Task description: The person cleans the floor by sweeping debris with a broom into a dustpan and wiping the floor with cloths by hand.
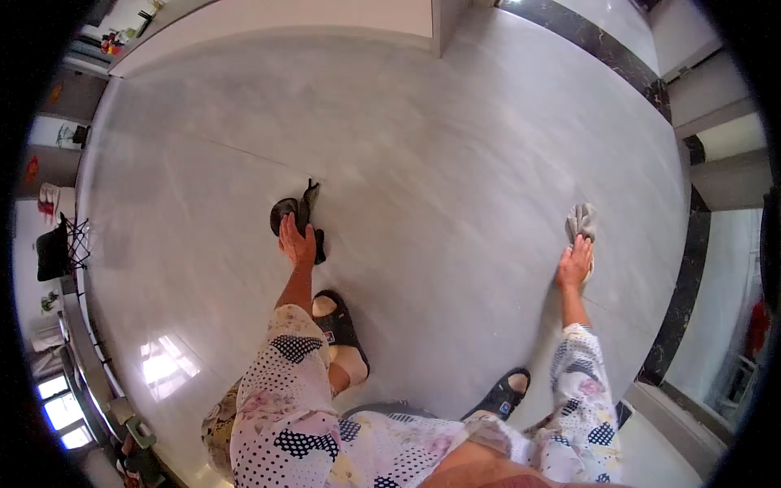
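My left hand (pixel 298 240) rests over a pair of black sandals (pixel 309 203) on the floor, its fingers curled onto them. The sandals lie partly under the hand, with a thin strap end sticking out at the far side. Well over to the right, my right hand (pixel 576 262) has its fingers on a pale beige-grey slipper (pixel 582 220) with a gathered, cloth-like top. Part of a second pale edge shows beside that wrist; the palm hides the rest.
My feet wear black slides (pixel 343 325) on the glossy grey floor (pixel 423 163). A white cabinet base (pixel 325 18) stands at the far side. Dark marble strips (pixel 679 317) edge the floor on the right. A folding chair (pixel 58 248) is at the left.
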Available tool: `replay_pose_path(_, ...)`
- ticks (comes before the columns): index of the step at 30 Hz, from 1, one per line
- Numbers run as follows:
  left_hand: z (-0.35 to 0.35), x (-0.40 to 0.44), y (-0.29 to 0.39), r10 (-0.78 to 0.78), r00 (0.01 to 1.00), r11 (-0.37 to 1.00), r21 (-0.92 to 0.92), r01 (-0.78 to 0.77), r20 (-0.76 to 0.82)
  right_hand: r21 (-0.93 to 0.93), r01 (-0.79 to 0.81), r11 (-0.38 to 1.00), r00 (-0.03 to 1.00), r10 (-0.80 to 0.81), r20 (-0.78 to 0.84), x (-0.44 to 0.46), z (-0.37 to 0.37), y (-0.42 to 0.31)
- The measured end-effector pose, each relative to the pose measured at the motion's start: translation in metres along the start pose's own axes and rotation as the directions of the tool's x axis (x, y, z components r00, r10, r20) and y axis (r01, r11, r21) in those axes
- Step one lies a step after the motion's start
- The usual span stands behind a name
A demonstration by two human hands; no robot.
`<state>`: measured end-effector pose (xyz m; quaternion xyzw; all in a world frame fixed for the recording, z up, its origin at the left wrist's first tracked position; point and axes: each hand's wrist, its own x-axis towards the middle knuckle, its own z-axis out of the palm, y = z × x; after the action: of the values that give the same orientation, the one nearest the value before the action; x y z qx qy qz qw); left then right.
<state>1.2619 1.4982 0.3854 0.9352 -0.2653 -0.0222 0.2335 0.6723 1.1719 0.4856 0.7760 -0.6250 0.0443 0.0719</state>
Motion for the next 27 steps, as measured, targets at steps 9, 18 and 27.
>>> replay_pose_path(9, 0.051, 0.177, 0.067, 0.181, 0.983, 0.983, 0.017, -0.182, 0.027, -0.136, -0.05, 0.989, 0.995, 0.038, -0.095, -0.017, -0.011, -0.039)
replay_pose_path(18, 0.142, 0.183, 0.385, 0.688, 0.702, 0.706, -0.397, -0.587, 0.187, -0.116, -0.083, 0.99, 0.995, 0.077, -0.058, -0.013, -0.02, -0.045)
replay_pose_path(27, 0.068, -0.092, 0.346, 0.981, 0.141, 0.171, -0.927, -0.333, 0.13, -0.09, -0.066, 0.994, 0.99, 0.054, -0.132, -0.011, -0.004, -0.037)
